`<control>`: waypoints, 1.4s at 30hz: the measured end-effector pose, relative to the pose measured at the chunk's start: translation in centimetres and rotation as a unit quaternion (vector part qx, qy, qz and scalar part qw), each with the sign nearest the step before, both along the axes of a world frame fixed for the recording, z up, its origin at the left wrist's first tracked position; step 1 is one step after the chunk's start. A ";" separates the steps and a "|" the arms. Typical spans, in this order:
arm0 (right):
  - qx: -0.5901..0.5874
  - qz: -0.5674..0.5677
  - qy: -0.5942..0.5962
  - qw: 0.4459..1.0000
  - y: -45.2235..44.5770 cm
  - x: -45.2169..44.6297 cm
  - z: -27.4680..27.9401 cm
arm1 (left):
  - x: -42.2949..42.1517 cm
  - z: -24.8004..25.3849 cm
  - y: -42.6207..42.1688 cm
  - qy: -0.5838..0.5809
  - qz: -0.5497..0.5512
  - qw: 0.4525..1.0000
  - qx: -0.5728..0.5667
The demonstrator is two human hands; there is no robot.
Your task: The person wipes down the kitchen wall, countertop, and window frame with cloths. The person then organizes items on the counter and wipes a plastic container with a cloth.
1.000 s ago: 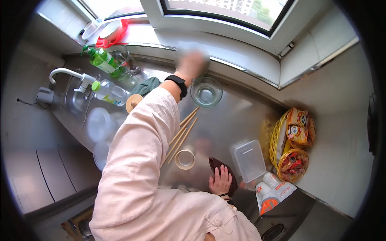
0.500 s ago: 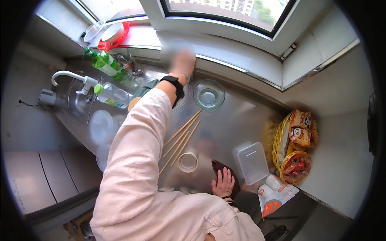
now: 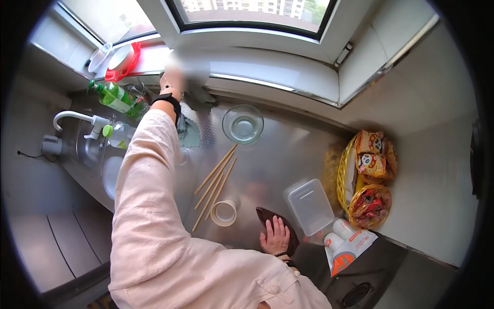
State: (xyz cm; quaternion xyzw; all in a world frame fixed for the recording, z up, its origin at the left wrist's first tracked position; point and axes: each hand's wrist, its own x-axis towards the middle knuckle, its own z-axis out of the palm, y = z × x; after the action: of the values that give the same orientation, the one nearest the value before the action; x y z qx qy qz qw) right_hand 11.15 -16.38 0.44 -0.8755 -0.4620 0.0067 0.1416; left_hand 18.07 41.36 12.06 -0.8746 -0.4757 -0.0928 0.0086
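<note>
My left arm stretches up the frame, a black band on its wrist. My left hand (image 3: 175,76) is by the window ledge, so smeared that its fingers and anything in them cannot be made out. Just below it are a dark grey crumpled thing (image 3: 199,97) and a grey-green cloth (image 3: 190,133). At the lower middle, my right hand (image 3: 275,236) lies flat, fingers extended, on a dark brown flat item (image 3: 266,213) whose kind is unclear. Between the hands are a glass bowl (image 3: 243,123), several wooden chopsticks (image 3: 213,183) and a paper cup (image 3: 224,212).
A clear plastic container (image 3: 311,207) is right of my right hand, near a yellow basket (image 3: 341,175) of snack packets and a pack of white rolls (image 3: 350,241). Left are a green pump bottle (image 3: 116,97), a clear bottle (image 3: 121,135) and a white faucet (image 3: 77,116).
My left hand has moved left along the window ledge. The view has shifted, so the counter things appear further left. My right hand stays on the dark brown item.
</note>
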 end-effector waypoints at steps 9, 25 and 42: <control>-0.007 0.010 -0.004 1.000 0.1 0.0 0.5 | 2.3 -0.3 -6.4 0.088 -0.195 0.951 0.224; 0.027 -0.010 0.040 0.999 -0.3 0.2 1.1 | 9.9 -1.0 -12.7 0.075 -0.356 0.922 0.137; 0.054 -0.013 0.044 0.997 -0.9 0.5 1.2 | 21.9 -0.1 -30.7 0.033 -0.476 0.858 0.191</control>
State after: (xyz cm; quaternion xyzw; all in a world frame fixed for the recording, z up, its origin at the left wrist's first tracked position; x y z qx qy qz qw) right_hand 11.68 -17.27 1.62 -0.8714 -0.4436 0.0186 0.2089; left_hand 40.01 10.62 11.93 -0.9781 0.0267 -0.1457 0.1462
